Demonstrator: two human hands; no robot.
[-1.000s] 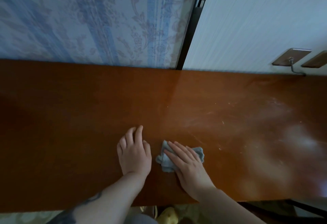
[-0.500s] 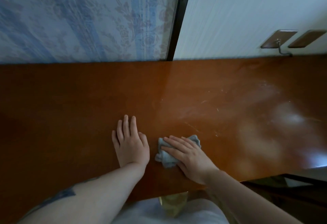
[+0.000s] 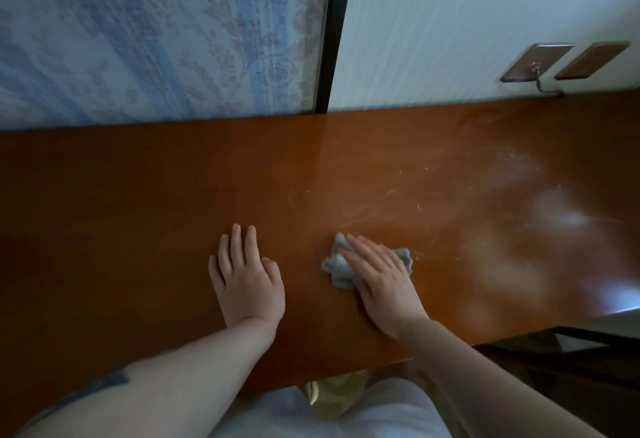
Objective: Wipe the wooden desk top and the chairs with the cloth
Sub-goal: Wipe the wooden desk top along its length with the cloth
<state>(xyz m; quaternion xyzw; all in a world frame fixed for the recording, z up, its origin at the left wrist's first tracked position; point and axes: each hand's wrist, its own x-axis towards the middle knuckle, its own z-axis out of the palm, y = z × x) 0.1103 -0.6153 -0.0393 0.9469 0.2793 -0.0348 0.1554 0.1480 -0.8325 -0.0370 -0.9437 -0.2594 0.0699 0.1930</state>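
Right hand (image 3: 379, 276) slid right — flat fingers (image 3: 367, 252) pressing cloth (image 3: 337, 269).

The right hand (image 3: 379, 280) covers the middle of the cloth (image 3: 336, 269). The desk (image 3: 145, 216) runs past both side edges. The dark frame (image 3: 568, 351) at lower right is too dim to identify.

We observe a reddish-brown glossy wooden worktop (image 3: 138, 216) running the width of the view, its rear edge against the wall. Its right portion carries pale smears, fine scratches and specks. We note a small grey-blue cloth (image 3: 336, 266), crumpled and pressed flat on the worktop, right of centre and near the front edge, partly covered. No chairs identifiable.
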